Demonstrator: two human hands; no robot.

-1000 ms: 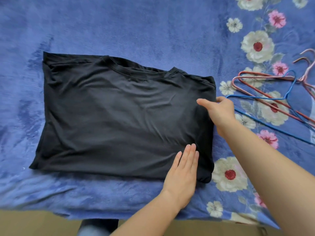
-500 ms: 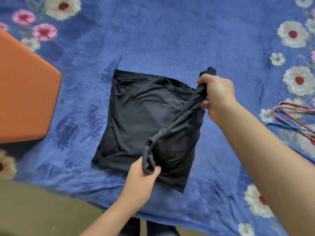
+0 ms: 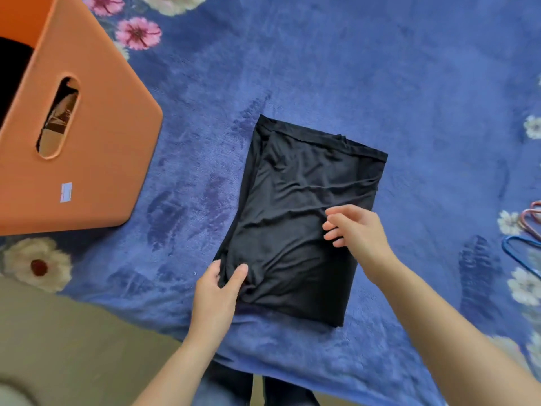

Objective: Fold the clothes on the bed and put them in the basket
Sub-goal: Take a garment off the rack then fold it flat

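Note:
A black shirt (image 3: 295, 206) lies folded into a tall narrow rectangle on the blue flowered blanket (image 3: 366, 77). My left hand (image 3: 218, 291) pinches the shirt's near left corner between thumb and fingers. My right hand (image 3: 355, 231) hovers over the shirt's right side, fingers apart and lightly curled, fingertips touching the cloth. The orange basket (image 3: 96, 148) stands at the left on the bed, with an oval handle slot in its wall and something dark inside it.
Clothes hangers (image 3: 524, 235), pink and blue, lie at the right edge of the blanket. The bed's near edge runs across the bottom, with beige floor (image 3: 73, 347) below at the left and my legs under the edge.
The right half of the shirt was lifted by both hands and laid over the left half, making it narrower. The view swung left, and the basket now shows.

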